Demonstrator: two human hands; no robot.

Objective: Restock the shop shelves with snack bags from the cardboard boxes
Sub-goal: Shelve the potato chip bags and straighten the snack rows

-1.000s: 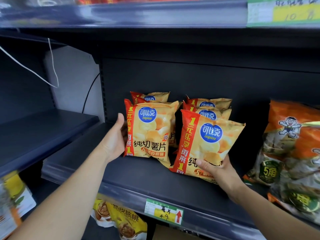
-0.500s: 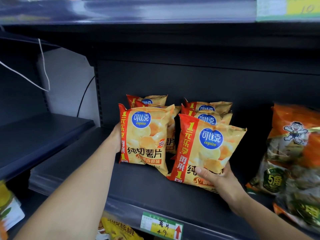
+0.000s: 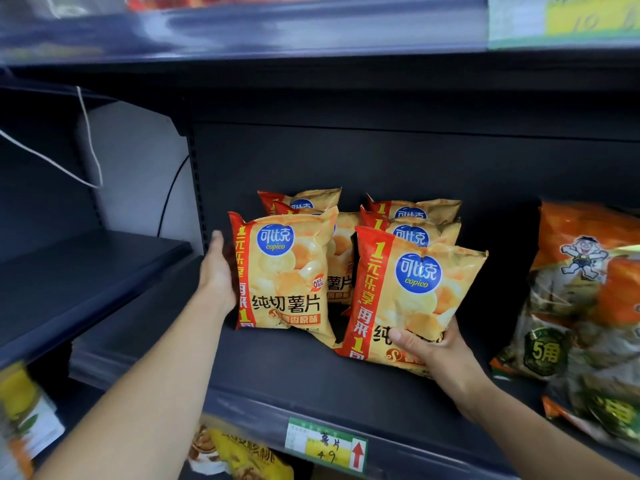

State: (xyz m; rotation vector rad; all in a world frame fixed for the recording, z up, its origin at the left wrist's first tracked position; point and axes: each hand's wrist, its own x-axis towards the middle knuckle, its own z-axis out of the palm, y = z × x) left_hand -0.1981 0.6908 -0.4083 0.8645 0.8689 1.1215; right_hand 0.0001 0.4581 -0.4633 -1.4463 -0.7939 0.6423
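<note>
Dark blue-grey metal forms the shelf (image 3: 277,372) on which the snack bags stand, seen from the head camera. Two rows of yellow and red chip bags sit near its left end. The left front bag (image 3: 287,271) stands upright with its whole face legible. The right front bag (image 3: 412,296) tilts to the right, just beside it and nearer the shelf edge. The rear bags (image 3: 415,211) show only their crimped tops and parts of the blue logo, the rest covered by the front pair. The left hand (image 3: 217,271) lies against the red left edge of the left front bag, one digit pointing straight up. Its other fingers are lost behind the bag, so I cannot tell whether they grip it. The right hand (image 3: 436,348) holds the right front bag low down, thumb laid across the print and hiding some characters, fingers curled round the bag's lower right side. To the right, orange packets (image 3: 585,289) are cut off by the frame and blurred lower down. A price tag (image 3: 325,445) on the shelf lip bears handwriting that is hard to read. Under the shelf, yellow packs (image 3: 239,455) are only partly visible. The upper label (image 3: 561,19) is smeared and cropped.
</note>
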